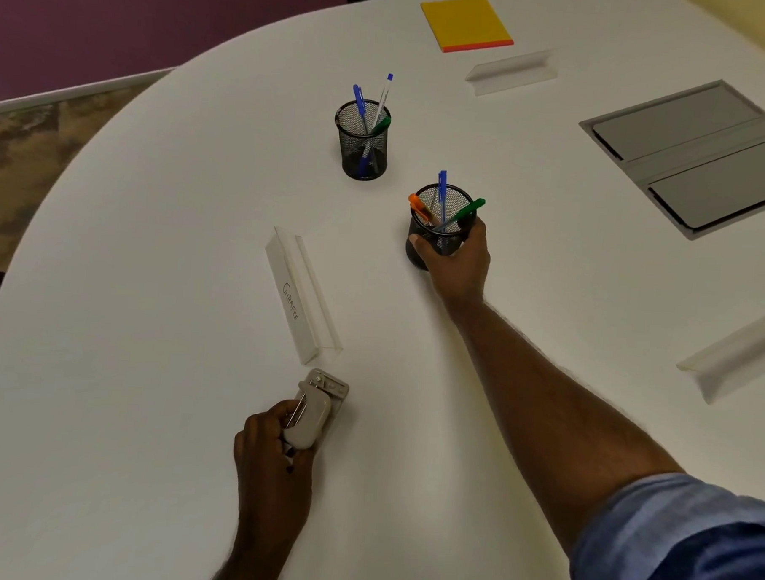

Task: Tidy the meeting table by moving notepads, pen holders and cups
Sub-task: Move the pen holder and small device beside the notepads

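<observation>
Head view | our right grip (pixel 454 255) clamps the near mesh pen holder (pixel 440 224) | our left grip (pixel 277 447) clamps a beige stapler (pixel 311 420) on the desk (pixel 153 279) | second pen holder (pixel 363 140) beyond the right grip

The worktop (pixel 155 236) looked smooth and matt white, barely a sheen. Both pen holders, the far one (pixel 363 146) and the near one (pixel 438 231), were black wire mesh, metal by the look. The name stand (pixel 303 299) was clear glossy plastic over a paper card. The stapler (pixel 314 414) showed matt beige plastic with bright metal parts. The yellow notepad (pixel 467 24) was matt paper; the sleeve (pixel 685 548), soft blue cloth.
</observation>
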`<state>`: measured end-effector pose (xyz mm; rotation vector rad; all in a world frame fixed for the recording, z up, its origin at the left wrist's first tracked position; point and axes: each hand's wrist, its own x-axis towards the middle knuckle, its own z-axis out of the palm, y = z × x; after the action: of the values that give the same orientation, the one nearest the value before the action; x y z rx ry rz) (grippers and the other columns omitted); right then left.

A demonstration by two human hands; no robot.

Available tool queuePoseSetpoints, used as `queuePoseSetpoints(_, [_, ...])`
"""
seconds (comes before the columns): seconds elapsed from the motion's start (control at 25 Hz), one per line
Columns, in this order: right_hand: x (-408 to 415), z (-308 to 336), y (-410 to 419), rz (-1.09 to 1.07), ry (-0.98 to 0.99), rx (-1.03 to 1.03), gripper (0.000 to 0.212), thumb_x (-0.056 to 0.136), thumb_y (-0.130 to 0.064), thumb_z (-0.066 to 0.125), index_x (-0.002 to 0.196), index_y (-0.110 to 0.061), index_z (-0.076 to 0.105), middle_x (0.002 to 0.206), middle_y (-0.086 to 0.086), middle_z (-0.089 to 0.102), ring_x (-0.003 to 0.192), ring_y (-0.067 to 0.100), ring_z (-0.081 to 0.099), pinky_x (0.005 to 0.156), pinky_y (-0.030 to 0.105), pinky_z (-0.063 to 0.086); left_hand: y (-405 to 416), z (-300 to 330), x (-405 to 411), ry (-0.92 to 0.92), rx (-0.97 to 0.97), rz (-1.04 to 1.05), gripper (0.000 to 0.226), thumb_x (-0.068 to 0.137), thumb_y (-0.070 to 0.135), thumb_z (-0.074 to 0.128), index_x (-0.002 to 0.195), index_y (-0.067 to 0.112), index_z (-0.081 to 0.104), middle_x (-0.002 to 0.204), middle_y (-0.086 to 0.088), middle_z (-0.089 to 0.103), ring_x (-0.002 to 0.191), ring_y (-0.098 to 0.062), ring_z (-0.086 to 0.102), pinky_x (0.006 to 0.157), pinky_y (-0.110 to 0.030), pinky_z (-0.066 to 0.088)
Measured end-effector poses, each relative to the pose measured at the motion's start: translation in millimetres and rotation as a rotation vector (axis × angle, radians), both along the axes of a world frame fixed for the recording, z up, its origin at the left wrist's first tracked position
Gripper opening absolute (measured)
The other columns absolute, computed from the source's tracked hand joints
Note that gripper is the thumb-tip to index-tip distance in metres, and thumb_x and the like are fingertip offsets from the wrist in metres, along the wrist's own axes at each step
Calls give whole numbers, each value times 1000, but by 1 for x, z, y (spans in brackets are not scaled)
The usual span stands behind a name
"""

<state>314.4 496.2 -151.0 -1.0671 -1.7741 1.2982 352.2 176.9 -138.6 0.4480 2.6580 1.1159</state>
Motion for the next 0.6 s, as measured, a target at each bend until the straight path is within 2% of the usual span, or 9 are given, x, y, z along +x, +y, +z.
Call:
queuePoseSetpoints(0.08, [16,4,-9,-12,-16,10,75,64,-33,87,128,-18,50,107,-26,56,94,-25,52,73,-4,39,1,6,1,4,21,11,50,76,-11,68,120,10,59,105,3,49,98,-23,45,75,-31,40])
queuePoseSetpoints(0.2, [49,11,-28,-9,-32,-17,78,62,-37,88,129,-22,50,108,-26,58,98,-22,53,81,2,43,1,15,5,14,20,5,47,78,-7,67,121,11,58,108,-3,52,99,-22,43,74,-35,44])
queuePoseSetpoints(0.32, [93,24,-54,-27,-30,-34,79,60,-37,89,129,-24,51,113,-23,59,102,-19,53,89,13,48,-1,29,17,-1,29,26,46,79,-6,66,121,10,58,109,-6,52,100,-24,45,82,-49,48])
queuePoseSetpoints(0.48, [158,52,-98,-56,23,-50,71,60,-34,90,120,-32,52,104,-35,61,101,-20,55,80,2,44,-11,58,41,-1,55,-2,45,79,-6,63,121,11,57,111,-5,52,103,-24,43,89,-49,45])
queuePoseSetpoints(0.6, [208,72,-134,-68,10,-59,77,59,-33,90,125,-30,52,103,-38,58,101,-22,53,79,-2,41,-26,79,63,-10,43,-34,45,80,-5,62,122,11,56,113,-9,52,106,-27,43,91,-47,44])
